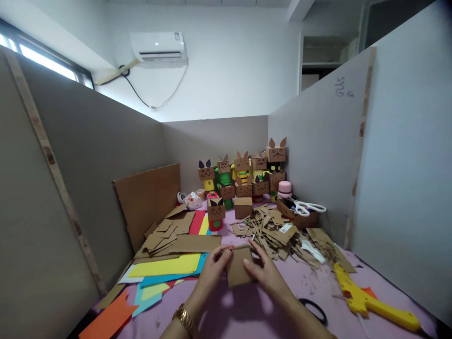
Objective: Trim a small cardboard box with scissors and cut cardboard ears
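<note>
Between my two hands, a small piece of folded brown cardboard point(240, 270) is held up over the pink tablecloth. My left hand point(216, 263) grips its left edge, thumb on top near the upper corner. On the opposite side, my right hand point(263, 268) presses the face with the thumb while the fingers reach round the far edge. The undersides of the fingers are hidden. Beyond the hands stand a plain cardboard box point(243, 208) and a cardboard animal figure point(216, 214) with dark ears and a red base.
Cardboard scraps point(271, 226) are heaped beyond my right hand. A yellow glue gun point(374, 301), black-handled scissors point(314, 310) and white-handled scissors point(306, 207) lie to the right. Coloured paper point(164, 267) and cardboard sheets point(197, 243) spread leftward. Several animal figures stand at the back, with partitions point(318, 141) around.
</note>
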{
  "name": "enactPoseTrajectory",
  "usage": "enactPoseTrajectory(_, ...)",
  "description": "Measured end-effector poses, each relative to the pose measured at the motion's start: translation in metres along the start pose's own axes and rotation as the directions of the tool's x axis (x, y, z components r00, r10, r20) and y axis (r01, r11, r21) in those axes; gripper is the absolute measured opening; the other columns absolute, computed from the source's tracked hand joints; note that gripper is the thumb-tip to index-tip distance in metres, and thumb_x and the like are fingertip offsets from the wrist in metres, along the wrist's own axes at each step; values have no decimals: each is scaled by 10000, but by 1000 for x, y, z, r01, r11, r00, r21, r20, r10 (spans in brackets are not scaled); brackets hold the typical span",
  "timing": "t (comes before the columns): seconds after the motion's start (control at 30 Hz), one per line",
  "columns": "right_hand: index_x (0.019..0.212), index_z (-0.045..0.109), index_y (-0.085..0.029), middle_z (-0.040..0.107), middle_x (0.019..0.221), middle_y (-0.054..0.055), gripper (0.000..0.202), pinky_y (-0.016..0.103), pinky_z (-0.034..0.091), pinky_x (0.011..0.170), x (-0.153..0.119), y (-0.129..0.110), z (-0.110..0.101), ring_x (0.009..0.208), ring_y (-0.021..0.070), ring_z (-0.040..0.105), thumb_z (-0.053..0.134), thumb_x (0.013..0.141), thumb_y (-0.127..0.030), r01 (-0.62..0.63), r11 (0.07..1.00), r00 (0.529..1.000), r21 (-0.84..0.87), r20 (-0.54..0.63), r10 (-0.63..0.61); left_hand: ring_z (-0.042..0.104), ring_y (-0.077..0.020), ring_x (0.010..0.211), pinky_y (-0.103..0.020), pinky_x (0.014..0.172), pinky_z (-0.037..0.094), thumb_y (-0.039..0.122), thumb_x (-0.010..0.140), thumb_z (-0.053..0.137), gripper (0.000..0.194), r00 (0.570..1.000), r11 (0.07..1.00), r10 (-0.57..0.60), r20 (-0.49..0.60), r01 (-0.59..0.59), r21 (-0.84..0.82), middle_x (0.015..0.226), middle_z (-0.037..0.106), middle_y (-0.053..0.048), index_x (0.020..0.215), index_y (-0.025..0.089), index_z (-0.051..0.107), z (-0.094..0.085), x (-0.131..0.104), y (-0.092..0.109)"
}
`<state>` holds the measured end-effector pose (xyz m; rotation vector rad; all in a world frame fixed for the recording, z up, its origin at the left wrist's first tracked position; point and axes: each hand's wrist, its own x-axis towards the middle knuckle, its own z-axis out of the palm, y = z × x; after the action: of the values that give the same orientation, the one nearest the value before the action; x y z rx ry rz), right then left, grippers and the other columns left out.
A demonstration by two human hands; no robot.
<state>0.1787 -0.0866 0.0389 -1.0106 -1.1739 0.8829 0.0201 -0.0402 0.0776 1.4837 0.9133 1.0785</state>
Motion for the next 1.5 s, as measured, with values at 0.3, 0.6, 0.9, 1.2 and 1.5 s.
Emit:
enactPoseTrajectory(0.3,1323,390,-150,648,1110,157,807,390,503,833,-12,-1,-5,943,272,641,685,707,-580,-224,961,967,163,160,199,473,-316,1237,-373,970,423,465,608,767,414,992,962,-71,-100,42,-270,1288,578,-101,944,228,717,10,-17,-23)
enactPoseTrajectory(0.6,1237,460,-177,644,1128,149,699,398,470,879,-25,13,8,992,283,621,687,704,-569,-246,956,966,158,127,227,534,-333,1161,-383,893,462,398,629,767,227,977,913,-206,-61,170,-372,1132,645,-83,695,202,674,5,-22,-18)
enactPoseTrajectory(0.9,1241,452,-200,646,1102,136,669,405,469,863,-28,10,6,969,275,622,656,730,-580,-297,942,952,157,126,279,598,-312,1043,-386,877,467,548,653,694,457,953,875,-293,-75,236,-422,1111,672,-111,946,198,713,6,-29,-23)
enactPoseTrajectory(1.2,1250,460,-199,599,1200,152,651,409,453,900,-32,10,8,1068,294,576,649,744,-561,-227,969,970,93,108,217,534,-318,1156,-399,961,420,381,682,696,183,978,928,-196,-66,164,-336,1246,610,-76,752,212,702,5,-30,-24)
enactPoseTrajectory(1.5,1264,438,-198,564,1260,147,619,401,456,905,-33,2,7,1104,298,561,637,776,-522,-237,970,964,58,140,227,577,-312,1089,-379,920,448,425,663,723,236,976,925,-209,-64,176,-337,1200,643,-77,738,202,705,5,-29,-19)
